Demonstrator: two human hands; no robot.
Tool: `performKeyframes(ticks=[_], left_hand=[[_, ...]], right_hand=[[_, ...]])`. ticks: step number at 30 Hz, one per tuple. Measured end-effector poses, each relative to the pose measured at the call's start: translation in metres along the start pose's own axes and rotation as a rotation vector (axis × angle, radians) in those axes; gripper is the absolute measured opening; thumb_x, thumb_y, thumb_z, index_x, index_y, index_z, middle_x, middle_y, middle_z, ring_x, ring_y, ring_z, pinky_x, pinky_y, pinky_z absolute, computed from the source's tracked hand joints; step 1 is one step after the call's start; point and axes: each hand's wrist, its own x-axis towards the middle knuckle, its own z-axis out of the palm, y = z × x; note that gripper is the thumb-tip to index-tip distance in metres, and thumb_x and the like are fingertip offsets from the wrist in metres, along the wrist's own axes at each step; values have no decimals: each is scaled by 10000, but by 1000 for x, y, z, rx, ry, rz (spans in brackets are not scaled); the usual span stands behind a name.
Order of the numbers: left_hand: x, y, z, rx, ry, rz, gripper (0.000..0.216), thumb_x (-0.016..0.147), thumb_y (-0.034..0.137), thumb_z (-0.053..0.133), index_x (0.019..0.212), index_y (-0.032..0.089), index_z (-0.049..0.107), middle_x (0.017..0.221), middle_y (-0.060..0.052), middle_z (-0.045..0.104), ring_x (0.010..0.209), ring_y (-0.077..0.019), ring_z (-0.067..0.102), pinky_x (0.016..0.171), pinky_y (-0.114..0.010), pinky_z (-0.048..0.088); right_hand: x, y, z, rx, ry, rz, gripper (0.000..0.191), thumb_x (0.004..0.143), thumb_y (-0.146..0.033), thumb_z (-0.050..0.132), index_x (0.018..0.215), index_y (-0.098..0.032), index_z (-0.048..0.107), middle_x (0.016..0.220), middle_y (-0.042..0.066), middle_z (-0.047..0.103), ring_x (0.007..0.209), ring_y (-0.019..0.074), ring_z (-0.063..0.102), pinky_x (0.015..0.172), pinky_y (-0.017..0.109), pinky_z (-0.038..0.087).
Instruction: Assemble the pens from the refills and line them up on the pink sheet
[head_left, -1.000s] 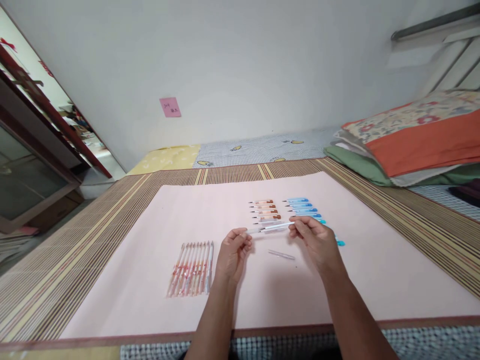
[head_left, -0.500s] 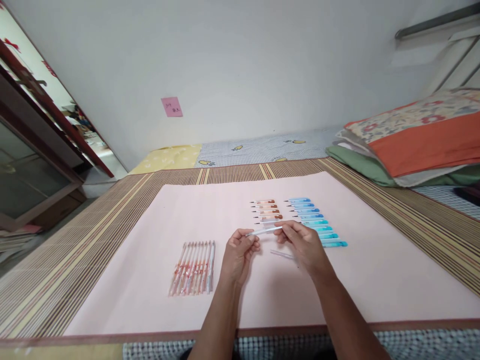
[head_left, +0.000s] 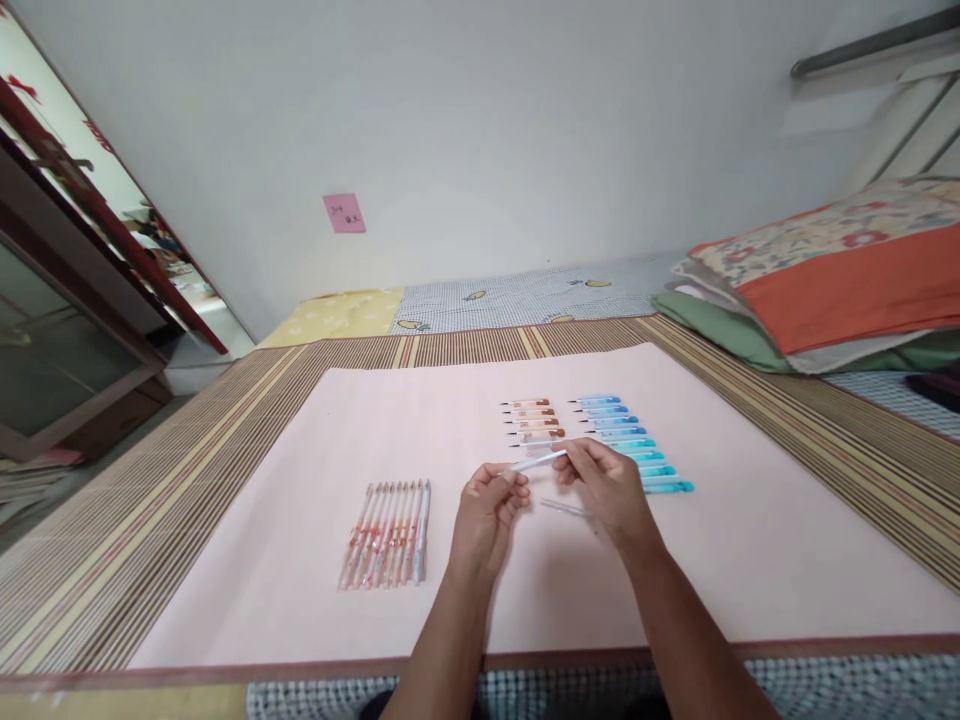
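A slim white pen (head_left: 538,461) is held between my two hands above the pink sheet (head_left: 285,480). My left hand (head_left: 491,505) pinches its left end, and my right hand (head_left: 606,485) grips the right end with thumb and fingers. Below the right hand lies a thin clear piece like a pen barrel or cap (head_left: 562,508), partly covered by the fingers. Just beyond the hands, several brown-ended pens (head_left: 534,412) lie in a column. Beside them is a column of blue and turquoise pens (head_left: 619,425), partly hidden by my right hand.
To the left, several clear pens with reddish patterns (head_left: 386,535) lie side by side. A striped mat (head_left: 187,500) spreads under the pink sheet. Folded bedding (head_left: 832,275) is stacked at the back right. On the wall is a pink note (head_left: 344,213).
My left hand has shifted slightly right along the pen, closer to my right hand. The right hand stays nearly where it was. The pens on the sheet have not moved.
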Motion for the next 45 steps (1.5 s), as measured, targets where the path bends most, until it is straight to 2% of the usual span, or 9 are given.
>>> performKeyframes(ticks=[6, 8, 12, 16, 22, 30, 35, 39, 45], left_hand=[[4, -2, -7, -298, 108, -177, 91, 767, 79, 750, 747, 92, 662, 734, -76, 695, 620, -90, 642, 599, -166, 541], [6, 1, -8, -388, 157, -214, 77, 815, 52, 681, 753, 93, 662, 729, -69, 685, 617, -85, 638, 587, -160, 541], [7, 8, -8, -447, 125, -191, 88, 847, 66, 652, 767, 99, 668, 734, -55, 664, 605, -77, 619, 564, -151, 530], [7, 7, -7, -414, 125, -186, 82, 801, 70, 713, 749, 109, 662, 741, -59, 661, 618, -82, 617, 570, -150, 527], [8, 3, -9, -379, 128, -158, 93, 788, 80, 733, 740, 108, 658, 730, -63, 661, 620, -84, 609, 572, -152, 521], [10, 5, -13, -357, 150, -114, 97, 785, 76, 735, 737, 102, 654, 724, -72, 659, 602, -89, 602, 549, -155, 512], [10, 6, -13, -348, 147, -108, 100, 781, 79, 743, 740, 103, 655, 733, -67, 655, 606, -82, 600, 554, -150, 511], [11, 8, -15, -340, 152, -104, 104, 781, 82, 747, 743, 107, 654, 737, -63, 652, 608, -78, 599, 556, -144, 508], [11, 7, -14, -284, 145, -70, 119, 751, 77, 772, 749, 118, 660, 733, -52, 662, 613, -73, 595, 571, -141, 512]], right_hand=[[0, -9, -6, -64, 8, -39, 358, 941, -479, 553, 1096, -201, 717, 880, 56, 717, 729, 179, 638, 693, 315, 524], [1, -7, -16, -221, -30, -28, 270, 903, -420, 589, 998, -203, 718, 837, 42, 706, 726, 185, 620, 668, 310, 496], [-3, 3, -35, -637, -283, 107, 103, 794, -247, 618, 702, -209, 647, 651, 1, 614, 622, 173, 540, 560, 281, 362], [-8, 15, -36, -842, -383, 169, 51, 704, -186, 662, 682, -203, 619, 743, 22, 627, 679, 174, 544, 592, 278, 337], [-8, 23, -30, -826, -367, 123, 91, 716, -145, 584, 680, -212, 534, 703, -4, 591, 642, 157, 518, 581, 271, 323], [-8, 20, -26, -833, -265, 93, 95, 858, -295, 540, 817, -220, 582, 811, 25, 651, 731, 192, 573, 638, 290, 363], [-13, 16, -13, -905, -285, 77, 86, 746, -191, 644, 720, -206, 564, 816, 33, 634, 706, 172, 541, 625, 279, 335], [-12, 22, -13, -741, -243, 45, 112, 763, -160, 616, 698, -213, 541, 731, 3, 600, 667, 162, 522, 604, 276, 340], [0, 19, -23, 27, 37, 181, 319, 740, -449, 790, 894, -205, 653, 578, -51, 507, 530, 132, 434, 513, 269, 337]])
